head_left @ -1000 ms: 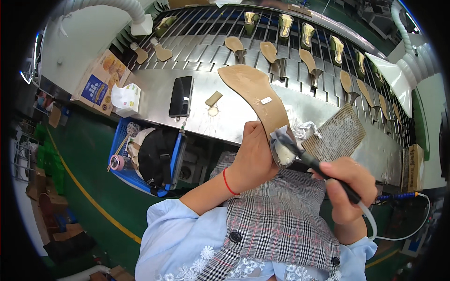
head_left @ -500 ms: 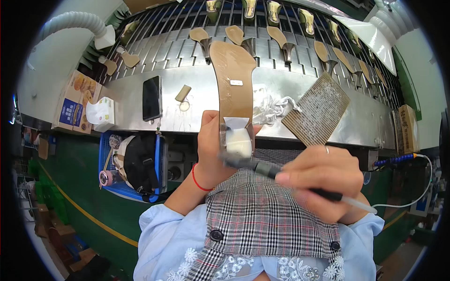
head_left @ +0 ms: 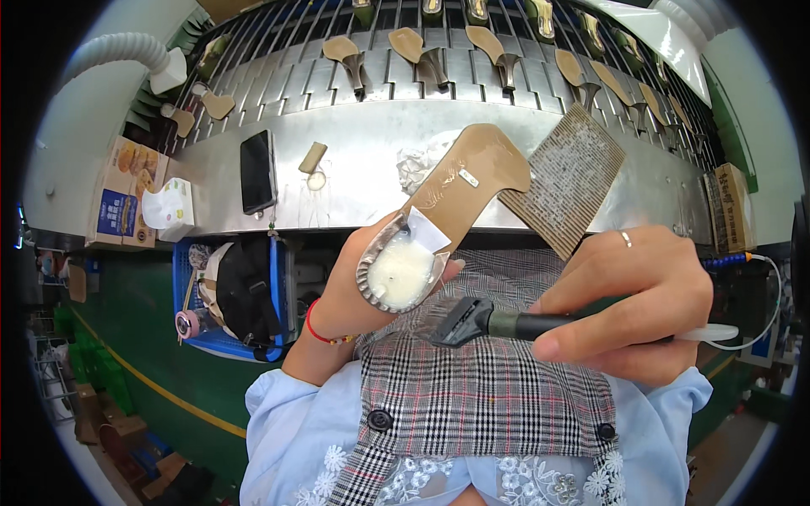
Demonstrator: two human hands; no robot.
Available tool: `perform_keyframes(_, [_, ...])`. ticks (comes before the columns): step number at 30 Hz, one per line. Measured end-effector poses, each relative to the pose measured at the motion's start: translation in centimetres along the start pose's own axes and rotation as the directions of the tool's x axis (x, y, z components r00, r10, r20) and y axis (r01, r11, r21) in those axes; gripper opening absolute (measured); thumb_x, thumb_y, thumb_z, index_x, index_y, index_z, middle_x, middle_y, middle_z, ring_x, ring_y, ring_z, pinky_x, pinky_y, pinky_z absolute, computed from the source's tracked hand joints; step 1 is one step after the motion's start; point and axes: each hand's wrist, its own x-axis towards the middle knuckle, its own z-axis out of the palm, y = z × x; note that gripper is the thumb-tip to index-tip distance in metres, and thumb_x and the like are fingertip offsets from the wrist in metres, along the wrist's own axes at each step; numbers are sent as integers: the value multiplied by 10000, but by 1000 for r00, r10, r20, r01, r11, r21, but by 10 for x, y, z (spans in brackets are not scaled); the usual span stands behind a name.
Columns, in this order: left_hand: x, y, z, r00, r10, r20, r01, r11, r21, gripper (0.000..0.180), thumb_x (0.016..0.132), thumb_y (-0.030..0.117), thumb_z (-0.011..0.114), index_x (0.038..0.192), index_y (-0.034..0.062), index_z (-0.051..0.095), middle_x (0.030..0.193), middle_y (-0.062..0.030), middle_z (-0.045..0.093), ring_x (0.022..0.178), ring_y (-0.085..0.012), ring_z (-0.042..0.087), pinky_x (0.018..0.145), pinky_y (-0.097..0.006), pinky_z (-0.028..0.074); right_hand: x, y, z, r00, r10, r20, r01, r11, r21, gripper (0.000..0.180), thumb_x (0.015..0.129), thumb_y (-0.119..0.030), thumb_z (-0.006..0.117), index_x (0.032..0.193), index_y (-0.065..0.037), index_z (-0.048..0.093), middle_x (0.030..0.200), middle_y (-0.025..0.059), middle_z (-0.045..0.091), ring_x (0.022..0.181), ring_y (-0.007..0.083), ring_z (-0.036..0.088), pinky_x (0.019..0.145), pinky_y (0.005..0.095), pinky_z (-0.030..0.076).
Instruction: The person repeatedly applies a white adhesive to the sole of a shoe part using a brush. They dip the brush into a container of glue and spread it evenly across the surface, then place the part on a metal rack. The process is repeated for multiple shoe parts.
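My left hand [head_left: 342, 282] is wrapped round the heel end of an upturned shoe upper [head_left: 481, 173] with a brown insole. The toe end points away and to the right. White, wet-looking glue [head_left: 396, 268] covers the heel area, ringed by a pleated edge, and a white paper flap [head_left: 428, 231] stands beside it. In my right hand [head_left: 637, 308] is a black-handled glue brush [head_left: 515, 325], with a pale tube running from its back end. Its bristle head is apart from the shoe, to the lower right of the heel.
Behind the metal bench [head_left: 354, 185], more brown insoles [head_left: 407, 44] rest on a slatted conveyor [head_left: 295, 72]. On the bench are a ridged board [head_left: 574, 181], crumpled white tissue [head_left: 419, 164], a phone [head_left: 257, 173] and a tissue pack [head_left: 169, 209]. A blue basket [head_left: 224, 347] holds bags at lower left.
The shoe has turned, its toe swinging right and its heel facing up toward me. The brush has come off the heel and moved down and right with my right hand.
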Motion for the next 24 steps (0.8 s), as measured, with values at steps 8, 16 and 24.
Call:
perform_keyframes(8, [-7,-26,-12,994,-83,77,101,957,-272,615,698,68,817,1245,0,544,1120,-75,653,991,-135,625,893,-288,496,1,-4,1,998,-26,-52,15,981,-194,233,686,-75,696,911,-52,751,844,185,694,642,269,667,561,329,507])
perform_keyframes(16, [-14,-33,-26,966,196,166,-256,795,550,642,660,164,882,1222,57,590,1157,-21,666,1042,-103,618,966,-269,472,-8,-5,6,990,-68,-121,28,950,-310,290,645,-41,693,927,-78,747,860,181,700,634,251,666,569,301,527])
perform_keyframes(24, [-17,-31,-26,988,144,62,-137,985,-107,577,748,280,828,1243,103,590,1180,5,652,1070,-120,610,977,-278,449,-14,-10,-3,990,-9,-140,-24,973,-231,416,618,4,717,1027,-68,733,903,180,694,701,276,683,588,323,534])
